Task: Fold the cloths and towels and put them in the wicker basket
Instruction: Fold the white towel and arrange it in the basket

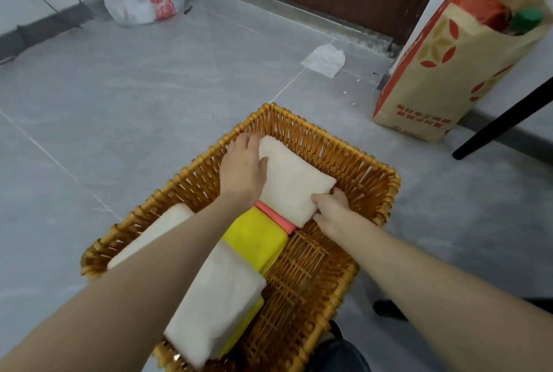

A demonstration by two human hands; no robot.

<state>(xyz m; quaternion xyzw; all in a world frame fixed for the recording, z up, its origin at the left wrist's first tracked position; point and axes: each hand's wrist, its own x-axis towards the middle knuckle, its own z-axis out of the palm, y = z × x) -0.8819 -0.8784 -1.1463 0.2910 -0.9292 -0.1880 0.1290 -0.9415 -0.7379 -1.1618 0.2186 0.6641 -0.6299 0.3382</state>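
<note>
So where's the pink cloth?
Head view, centre: the pink cloth lies inside the wicker basket, a strip between the folded white towel and the yellow cloth.

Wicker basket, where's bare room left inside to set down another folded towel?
Bare floor runs along the right wall of the wicker basket, bordered by the yellow cloth, the near cream towel and the right hand. The left side is crowded: cloths fill it, and the left hand grips the far cream towel over the pink cloth.

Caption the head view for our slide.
Left hand and right hand hold a folded white towel inside the wicker basket.
</note>
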